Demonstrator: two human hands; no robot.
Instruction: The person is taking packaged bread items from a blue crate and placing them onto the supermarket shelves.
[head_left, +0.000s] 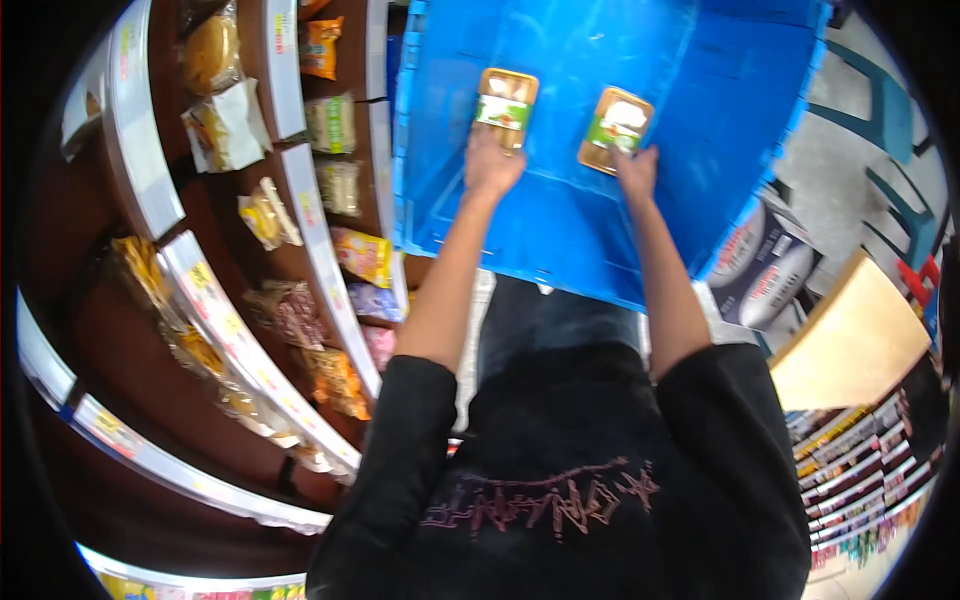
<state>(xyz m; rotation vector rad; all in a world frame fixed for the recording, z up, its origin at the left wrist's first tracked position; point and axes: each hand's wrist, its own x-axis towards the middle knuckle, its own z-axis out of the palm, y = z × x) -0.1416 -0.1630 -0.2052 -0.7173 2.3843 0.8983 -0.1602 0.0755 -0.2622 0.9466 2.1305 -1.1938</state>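
Observation:
Both my hands reach down into a large blue plastic crate in front of me. My left hand grips the near end of a wrapped food pack, a shallow golden-brown tray with a green and white label. To its right, my right hand has hold of the near right part of a similar wrapped food pack, which sits tilted. The fingertips of both hands are partly blurred. Whether the packs touch the crate's floor I cannot tell.
Store shelves with price strips run along my left, holding bagged breads and bright snack bags. At right are a printed carton, a tan cardboard box and teal plastic frames. More stocked shelves stand at lower right.

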